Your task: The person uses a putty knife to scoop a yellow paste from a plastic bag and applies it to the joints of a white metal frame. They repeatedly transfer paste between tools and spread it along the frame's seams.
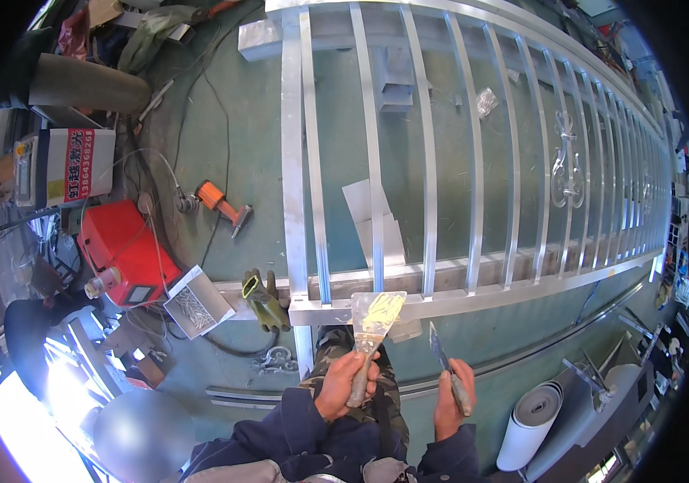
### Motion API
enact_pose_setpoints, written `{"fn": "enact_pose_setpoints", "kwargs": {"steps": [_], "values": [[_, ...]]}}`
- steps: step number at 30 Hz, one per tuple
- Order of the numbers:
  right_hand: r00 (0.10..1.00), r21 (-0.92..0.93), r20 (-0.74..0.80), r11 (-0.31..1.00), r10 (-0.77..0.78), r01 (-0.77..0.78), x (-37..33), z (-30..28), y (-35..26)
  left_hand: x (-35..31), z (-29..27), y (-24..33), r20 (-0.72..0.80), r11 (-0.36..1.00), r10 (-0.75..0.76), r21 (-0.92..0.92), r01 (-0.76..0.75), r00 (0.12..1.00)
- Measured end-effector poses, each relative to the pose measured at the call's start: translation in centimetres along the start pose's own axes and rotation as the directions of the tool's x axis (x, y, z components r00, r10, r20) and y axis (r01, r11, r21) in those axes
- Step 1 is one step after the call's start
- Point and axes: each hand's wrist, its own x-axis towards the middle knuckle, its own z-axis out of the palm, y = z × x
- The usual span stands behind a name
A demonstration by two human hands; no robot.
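In my left hand is the handle of a wide putty knife, its blade tilted up and smeared with pale yellow putty. My right hand grips a second, narrower putty knife by its handle, blade pointing up. The two knives are apart. Just beyond the hands lies a silver metal railing frame with many upright bars, running away to the right. The wide blade's tip overlaps the frame's near rail in view; I cannot tell whether it touches.
Left of the frame are a dark work glove, a white box of small metal parts, a red machine and an orange power tool. Cables trail over the green floor. A white roll stands at lower right.
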Motion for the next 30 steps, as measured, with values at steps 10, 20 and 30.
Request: {"fn": "enact_pose_setpoints", "kwargs": {"steps": [10,20,30], "values": [[0.911,0.406,0.009,0.831,0.413,-0.381,0.8,-1.1,2.1,0.4,0.4,0.1,-0.008,0.998,0.015,0.057,-0.015,1.000],[0.913,0.648,0.032,0.687,0.406,-0.328,1.9,-2.9,2.5,-0.6,0.4,-0.5,0.024,0.998,0.033,0.044,-0.034,0.999],[0.946,0.798,0.195,0.519,0.259,-0.307,-0.7,-6.6,4.4,-4.1,0.0,-5.4,0.045,0.979,0.161,0.117,-0.166,0.986]]}}
